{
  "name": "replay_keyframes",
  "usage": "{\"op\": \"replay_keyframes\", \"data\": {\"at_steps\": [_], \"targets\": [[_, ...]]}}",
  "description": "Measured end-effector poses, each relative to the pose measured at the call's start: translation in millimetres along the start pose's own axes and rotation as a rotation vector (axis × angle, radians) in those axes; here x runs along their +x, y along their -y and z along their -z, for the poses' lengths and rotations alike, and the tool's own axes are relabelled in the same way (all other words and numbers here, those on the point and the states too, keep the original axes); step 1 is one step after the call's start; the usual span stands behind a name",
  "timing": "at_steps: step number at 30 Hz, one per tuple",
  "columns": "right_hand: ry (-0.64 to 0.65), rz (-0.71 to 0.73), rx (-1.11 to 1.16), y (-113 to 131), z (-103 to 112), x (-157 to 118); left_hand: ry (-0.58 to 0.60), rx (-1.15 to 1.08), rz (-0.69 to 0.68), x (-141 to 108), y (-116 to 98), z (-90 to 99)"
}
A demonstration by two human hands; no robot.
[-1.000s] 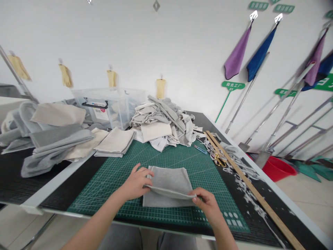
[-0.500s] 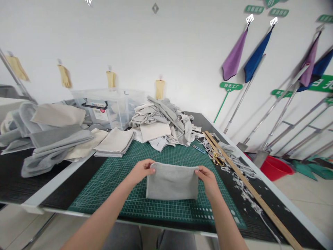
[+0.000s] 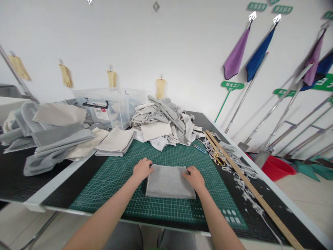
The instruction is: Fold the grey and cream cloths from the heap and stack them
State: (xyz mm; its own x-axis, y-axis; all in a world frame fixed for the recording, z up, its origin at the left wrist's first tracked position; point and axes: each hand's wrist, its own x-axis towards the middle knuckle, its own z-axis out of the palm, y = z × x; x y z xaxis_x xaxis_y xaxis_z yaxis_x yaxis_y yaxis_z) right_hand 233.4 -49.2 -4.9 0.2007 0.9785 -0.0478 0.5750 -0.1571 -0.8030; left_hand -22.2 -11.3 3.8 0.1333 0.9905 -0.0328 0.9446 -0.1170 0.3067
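Pale wall [image 3: 187, 41] fills the upper half of the frame, and below it stretches a black table with a whitish border [image 3: 61, 191]. On the table, across the centre and lower middle, lies a green cutting mat with a fine white grid [image 3: 166, 158]. Its near edge runs just inside the table's front edge.

At the lower centre of the frame, a folded rectangular grey cloth [image 3: 170, 184] lies flat on the mat, its near edge roughly parallel to the table front. Gridded surface shows on all four sides of it, with a broad band beyond its far edge and a narrower one in front. The left hand [image 3: 142, 169] touches the cloth's far left corner, fingers curled close together; the right hand [image 3: 195, 177] touches its far right corner, thumb and fingers narrowly spaced. I cannot tell whether either hand pinches the fabric or only presses it.

At the mat's far edge stands a loose heap of grey and cream cloth pieces [image 3: 161, 119]; near its far left corner sits a neat stack of folded cream and grey cloths [image 3: 116, 140]. Right of centre, small blue snips [image 3: 199, 149] lie on the mat, well apart from the right hand, near gold-handled scissors [image 3: 218, 159]. Long wooden strips [image 3: 253, 189] run diagonally toward the lower right, bounding the working room there.
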Motion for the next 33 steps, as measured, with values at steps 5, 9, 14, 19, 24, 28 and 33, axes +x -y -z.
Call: {"op": "replay_keyframes", "data": {"at_steps": [5, 9, 14, 19, 24, 28, 33], "targets": [[0.162, -0.122, 0.332, 7, -14, -22, 0.035, 0.003, -0.024, 20, -7, 2.5], [0.107, -0.241, 0.718, 14, -43, -49, -0.041, -0.024, 0.018, 29, -14, 15.5], [-0.117, -0.346, 1.090, 22, -73, -63, -0.187, -0.304, 0.025, -12, -22, 34.1], [-0.149, -0.442, 1.263, 36, -87, -81, 0.127, -0.288, -0.410, -89, -39, 15.2], [-0.079, -0.494, 1.285, 44, -90, -107, 0.089, -0.140, -0.355, -113, -49, -10.0], [0.020, -0.337, 1.146, 41, -92, -118, 0.031, -0.163, -0.305, -107, -50, -11.8], [0.072, -0.301, 1.050, 42, -87, -121, 0.103, -0.218, -0.272, -93, -39, 3.3]]}}
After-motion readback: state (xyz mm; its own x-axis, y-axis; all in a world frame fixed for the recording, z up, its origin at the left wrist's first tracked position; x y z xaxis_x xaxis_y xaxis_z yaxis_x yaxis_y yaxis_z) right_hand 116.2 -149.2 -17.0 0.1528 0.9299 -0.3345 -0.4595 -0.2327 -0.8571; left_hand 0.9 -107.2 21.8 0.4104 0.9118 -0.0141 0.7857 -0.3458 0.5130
